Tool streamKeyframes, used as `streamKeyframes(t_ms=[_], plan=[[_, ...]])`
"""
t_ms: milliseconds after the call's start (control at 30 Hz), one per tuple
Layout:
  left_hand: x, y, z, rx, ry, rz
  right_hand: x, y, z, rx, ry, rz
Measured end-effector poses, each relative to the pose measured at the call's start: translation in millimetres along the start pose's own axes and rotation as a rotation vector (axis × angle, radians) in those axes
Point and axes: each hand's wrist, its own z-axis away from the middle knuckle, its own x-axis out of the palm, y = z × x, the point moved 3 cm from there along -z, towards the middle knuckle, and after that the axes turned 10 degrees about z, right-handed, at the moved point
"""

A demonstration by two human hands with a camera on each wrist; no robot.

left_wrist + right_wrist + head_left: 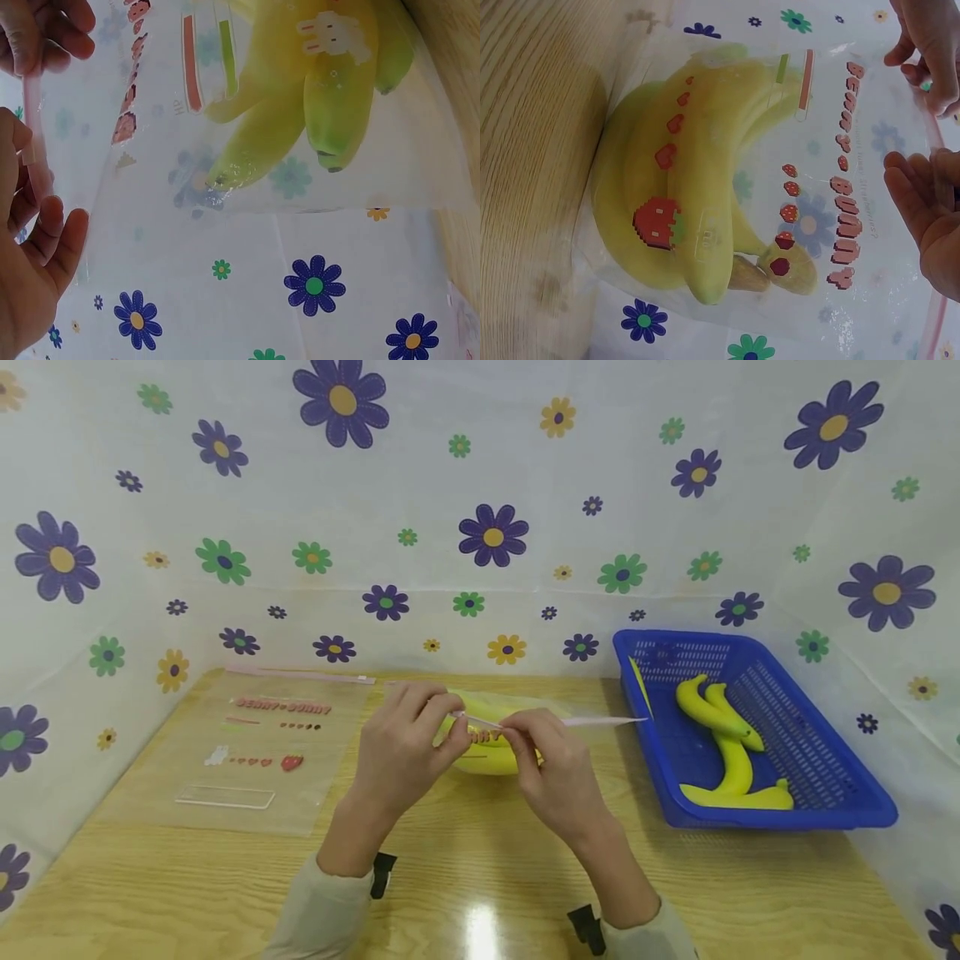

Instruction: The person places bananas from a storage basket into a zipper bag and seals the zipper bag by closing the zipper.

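Observation:
A clear zip bag (859, 135) printed with BERRY BUNNY lettering, hearts and strawberries holds several yellow bananas (705, 187), in front of me on the table. Along its top edge runs a pink zip strip (600, 722). My left hand (408, 752) pinches this strip between thumb and fingers. Close to its right, my right hand (553, 768) pinches the same strip. Seen from the left wrist, the bag's upper part above the bananas (341, 105) stands upright. Both hands partly cover the bag in the head view.
On the left of the wooden table (450, 893) a second printed zip bag (300, 793) lies flat. A blue basket (660, 793) stands at the right with several bananas (735, 764) inside. Behind the table hangs a white flower-patterned cloth (420, 493).

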Motion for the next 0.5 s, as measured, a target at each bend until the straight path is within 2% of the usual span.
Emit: streamKeyframes(t_ms=[200,367,500], plan=[[-1.9,-0.3,0.7,0.013,-0.007,0.009,0.4,-1.9,0.2,0.017,0.004,-0.018],[-0.2,2.3,1.2,0.058,0.0,0.024,2.4,-2.9,1.1,0.04,0.013,-0.062],[0.1,5.0,-0.1,0.098,-0.011,0.023,5.6,-4.6,1.3,0.017,0.038,-0.057]])
